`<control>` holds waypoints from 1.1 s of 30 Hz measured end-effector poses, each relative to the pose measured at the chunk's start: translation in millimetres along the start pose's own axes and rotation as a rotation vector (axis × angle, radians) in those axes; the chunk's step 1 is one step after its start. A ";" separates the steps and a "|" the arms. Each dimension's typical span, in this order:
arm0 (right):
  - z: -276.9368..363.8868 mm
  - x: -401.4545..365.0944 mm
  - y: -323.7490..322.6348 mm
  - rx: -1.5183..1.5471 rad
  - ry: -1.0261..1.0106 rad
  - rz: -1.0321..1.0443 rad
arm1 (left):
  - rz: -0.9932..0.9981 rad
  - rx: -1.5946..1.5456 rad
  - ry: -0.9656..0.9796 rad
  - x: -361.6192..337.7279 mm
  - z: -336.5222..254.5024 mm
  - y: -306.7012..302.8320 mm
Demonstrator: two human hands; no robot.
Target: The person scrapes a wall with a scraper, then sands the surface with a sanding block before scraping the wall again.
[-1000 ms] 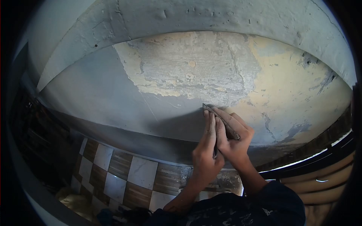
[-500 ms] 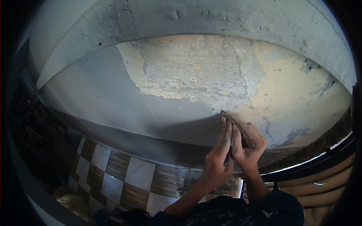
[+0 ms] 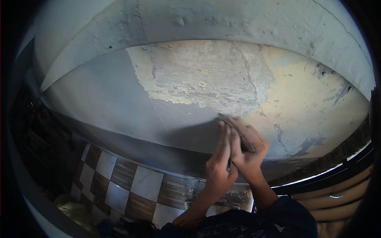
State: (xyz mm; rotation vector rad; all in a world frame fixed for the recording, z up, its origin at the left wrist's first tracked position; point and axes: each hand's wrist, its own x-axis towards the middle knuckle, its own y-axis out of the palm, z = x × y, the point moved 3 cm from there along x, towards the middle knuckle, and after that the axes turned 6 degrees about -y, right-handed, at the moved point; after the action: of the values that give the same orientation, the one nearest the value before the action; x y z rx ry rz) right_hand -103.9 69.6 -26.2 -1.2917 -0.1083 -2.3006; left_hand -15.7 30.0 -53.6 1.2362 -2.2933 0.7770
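A dark, flat scraper (image 3: 243, 135) is gripped between my two hands, one edge against the wall at the lower border of the peeled patch. Its far corner looks smeared by motion. My right hand (image 3: 253, 150) wraps round it from the right, fingers up along the blade. From the left, my left hand (image 3: 219, 164) presses its closed fingers on the scraper, close against the right hand. The wall (image 3: 198, 95) carries grey paint at left, a rough stripped patch in the middle and pale yellow at right.
A curved, cracked plaster band (image 3: 222, 23) arches over the wall panel. Below lies a floor of white and brown checkered tiles (image 3: 147, 181). Tan horizontal slats (image 3: 333, 204) stand at lower right, beside a dark rail. A pale yellowish bundle (image 3: 73, 210) sits at lower left.
Both hands and the scraper have shifted left and slightly up along the wall. Their grip looks the same.
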 end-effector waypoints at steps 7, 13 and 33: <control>3.6 11.9 17.4 0.021 -0.043 -0.014 | -0.054 0.059 0.047 6.0 9.3 -10.5; 7.3 5.1 6.0 -0.011 0.050 -0.042 | 0.037 -0.020 0.000 -0.7 3.4 -5.9; 2.2 7.6 -36.9 -0.071 0.046 -0.070 | -0.007 -0.748 -0.651 -5.4 23.2 14.9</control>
State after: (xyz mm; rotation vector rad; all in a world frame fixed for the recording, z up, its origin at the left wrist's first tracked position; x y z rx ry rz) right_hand -122.3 99.6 -12.6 -1.2878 -0.0574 -2.4120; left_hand -27.9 24.9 -78.5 1.2089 -2.6493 -0.5649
